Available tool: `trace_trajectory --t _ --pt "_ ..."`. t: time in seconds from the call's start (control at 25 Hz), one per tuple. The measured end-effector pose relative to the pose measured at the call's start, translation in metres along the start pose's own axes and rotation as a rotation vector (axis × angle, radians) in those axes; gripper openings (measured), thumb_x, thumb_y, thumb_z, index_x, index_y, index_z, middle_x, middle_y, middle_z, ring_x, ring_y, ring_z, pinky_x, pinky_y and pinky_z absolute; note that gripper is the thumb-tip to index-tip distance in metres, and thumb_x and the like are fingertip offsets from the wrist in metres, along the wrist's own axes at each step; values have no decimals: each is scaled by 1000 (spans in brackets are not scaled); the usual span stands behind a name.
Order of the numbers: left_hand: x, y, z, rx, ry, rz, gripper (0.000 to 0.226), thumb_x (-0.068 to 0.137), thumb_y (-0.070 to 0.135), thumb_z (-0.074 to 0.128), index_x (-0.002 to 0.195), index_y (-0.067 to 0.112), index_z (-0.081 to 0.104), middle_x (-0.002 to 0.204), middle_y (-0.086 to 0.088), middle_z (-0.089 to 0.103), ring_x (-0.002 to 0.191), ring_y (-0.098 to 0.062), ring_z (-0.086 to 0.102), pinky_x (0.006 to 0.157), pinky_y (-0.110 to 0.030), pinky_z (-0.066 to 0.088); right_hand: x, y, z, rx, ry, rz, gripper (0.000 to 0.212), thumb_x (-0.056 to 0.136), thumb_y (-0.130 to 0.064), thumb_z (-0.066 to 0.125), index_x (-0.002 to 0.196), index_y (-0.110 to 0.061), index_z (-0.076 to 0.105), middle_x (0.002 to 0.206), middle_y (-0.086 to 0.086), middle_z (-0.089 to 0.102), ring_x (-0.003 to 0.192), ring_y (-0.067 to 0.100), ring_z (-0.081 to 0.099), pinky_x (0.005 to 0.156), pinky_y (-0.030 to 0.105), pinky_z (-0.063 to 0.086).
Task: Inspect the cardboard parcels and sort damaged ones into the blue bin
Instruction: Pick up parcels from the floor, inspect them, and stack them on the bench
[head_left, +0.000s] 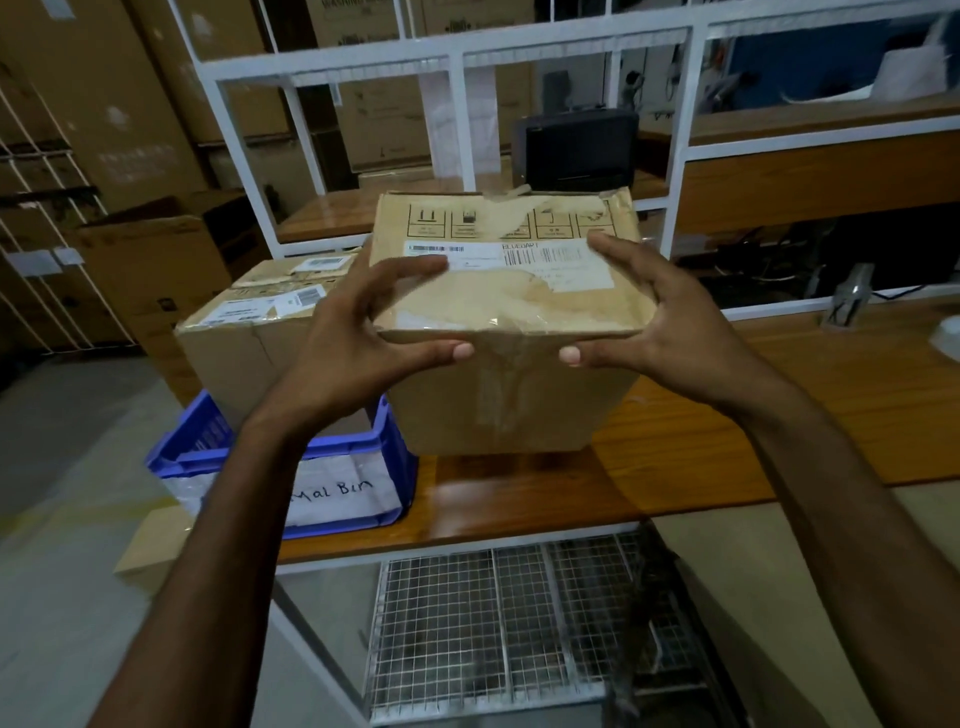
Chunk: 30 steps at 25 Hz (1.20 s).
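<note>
Two hands grip the cardboard parcel (511, 296) at its near top edge, left hand (348, 338) and right hand (670, 322) each with fingers curled over the top, thumb on the front. Parcel (tape wrinkled) is above the surface (831, 400), just right of the blue bin (343, 451).

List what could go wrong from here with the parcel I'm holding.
1. The left hand and right hand grip the parcel only by fingertips along its near top edge, so it may slip.
2. Its torn far corner and wrinkled tape could open further if handled roughly.
3. The blue bin seems already filled by a second parcel, so this one may not seat properly.
</note>
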<state>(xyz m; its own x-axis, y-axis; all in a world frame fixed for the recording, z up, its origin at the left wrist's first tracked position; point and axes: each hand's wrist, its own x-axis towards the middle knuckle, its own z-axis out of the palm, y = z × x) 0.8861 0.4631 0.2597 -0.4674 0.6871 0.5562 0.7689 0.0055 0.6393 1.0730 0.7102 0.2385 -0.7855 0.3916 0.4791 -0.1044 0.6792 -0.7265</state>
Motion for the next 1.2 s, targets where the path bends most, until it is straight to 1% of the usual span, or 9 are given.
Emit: trace_trajectory --t 0.08,0.16,0.32,0.4,0.52,0.68,0.84,1.0,1.2 --pt "3 -3 3 24 79 -12 67 70 46 91 132 38 67 143 21 59 129 16 51 99 -14 53 1 3 6 44 59 10 102 61 -51 92 152 -36 48 139 -30 46 122 -18 47 100 17 51" --pt "3 -9 6 15 156 -56 75 68 47 94 137 39 64 145 21 57 131 8 52 102 -23 55 2 9 12 90 107 41 99 64 -51 91 151 -34 48 138 -30 46 123 -14 48 101 20 53" --pt "3 -35 16 60 37 -146 119 69 41 96 163 41 23 160 21 33 137 11 38 112 -23 42 4 33 25 58 101 120 117 63 -45 96 158 -38 28 150 -20 40 135 5 46 108 29 49" --pt "1 -51 29 -6 110 -220 109 71 49 94 159 38 31 145 24 46 127 11 50 108 -30 52 7 45 37 63 165 187 110 66 -48 94 156 -34 33 150 -14 44 135 11 47 110 41 50" --pt "-4 -72 51 -53 179 -323 94 71 60 91 148 44 39 140 12 53 125 -11 59 103 -49 57 11 61 53 60 219 280 103 71 -53 91 155 -33 35 139 -11 49 127 13 51 108 47 51" --pt "-9 -96 77 12 170 -348 107 62 70 89 149 51 30 153 2 47 136 -26 51 108 -59 50 14 75 68 -7 173 280 112 69 -47 93 158 -33 27 151 -1 48 127 11 45 101 34 44" --pt "1 -103 95 10 257 -391 112 69 69 87 155 48 20 157 -1 45 139 -29 49 116 -58 42 31 82 83 -27 266 314 109 74 -42 92 159 -29 25 156 3 44 140 24 44 101 31 36" --pt "-8 -122 101 -54 192 -419 126 72 47 94 162 33 8 164 -4 34 138 -15 41 114 -42 38 25 99 92 -2 155 349 128 71 -42 94 162 -35 4 162 1 34 138 19 39 104 38 36" --pt "-17 -135 121 -5 275 -512 99 78 55 88 152 27 28 151 -4 51 132 -25 55 107 -48 49 19 117 105 -27 243 409 94 79 -45 87 151 -27 30 135 -3 54 123 20 57 88 34 44"
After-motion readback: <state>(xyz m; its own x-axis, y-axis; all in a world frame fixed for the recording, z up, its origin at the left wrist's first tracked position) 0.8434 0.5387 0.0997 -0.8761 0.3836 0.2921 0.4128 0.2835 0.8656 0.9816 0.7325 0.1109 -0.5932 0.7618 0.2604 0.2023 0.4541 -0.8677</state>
